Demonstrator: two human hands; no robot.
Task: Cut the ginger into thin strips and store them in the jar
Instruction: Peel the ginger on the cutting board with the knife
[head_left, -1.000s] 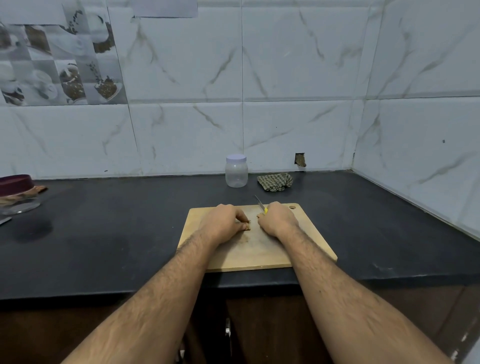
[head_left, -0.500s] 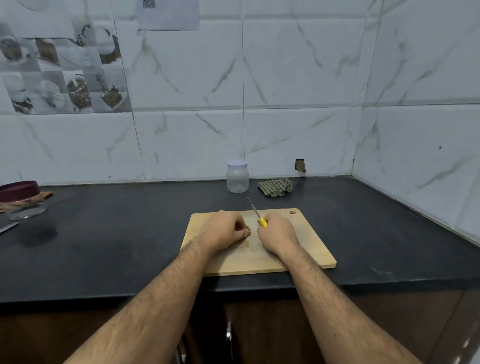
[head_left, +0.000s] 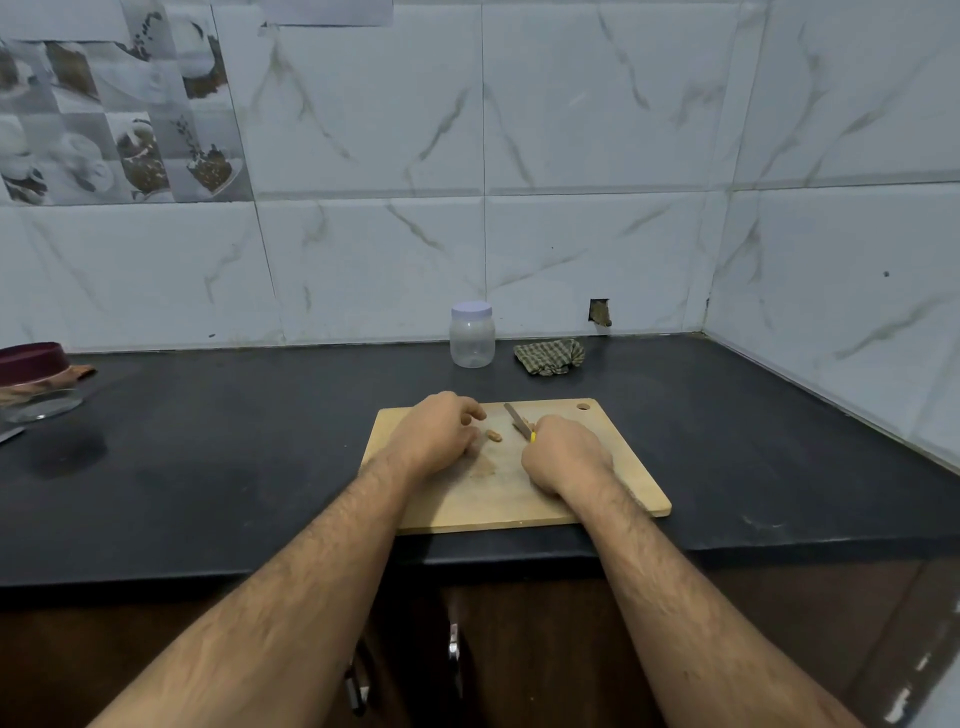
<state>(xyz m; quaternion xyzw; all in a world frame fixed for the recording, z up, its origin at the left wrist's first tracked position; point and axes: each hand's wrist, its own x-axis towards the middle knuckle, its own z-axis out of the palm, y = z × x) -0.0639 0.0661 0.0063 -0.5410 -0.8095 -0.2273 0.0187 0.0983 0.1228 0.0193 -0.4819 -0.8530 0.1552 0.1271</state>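
A small piece of ginger (head_left: 494, 435) lies on the wooden cutting board (head_left: 613, 467), in the gap between my hands. My left hand (head_left: 439, 436) rests on the board just left of it, fingers loosely curled and holding nothing. My right hand (head_left: 563, 457) grips a knife by its yellow handle; the blade (head_left: 513, 417) points away and to the left, with another bit of ginger beside it. A few ginger scraps (head_left: 485, 470) lie nearer to me. The clear plastic jar (head_left: 471, 338), white lid on, stands behind the board by the wall.
A crumpled checked cloth (head_left: 548, 356) lies right of the jar. At the far left of the black counter (head_left: 234, 441) stands a glass container with a maroon lid (head_left: 31, 382). Tiled walls close off the back and right side.
My hands have drawn apart. The left hand has let go of the ginger, which now lies exposed between them, and the knife has shifted to the right.
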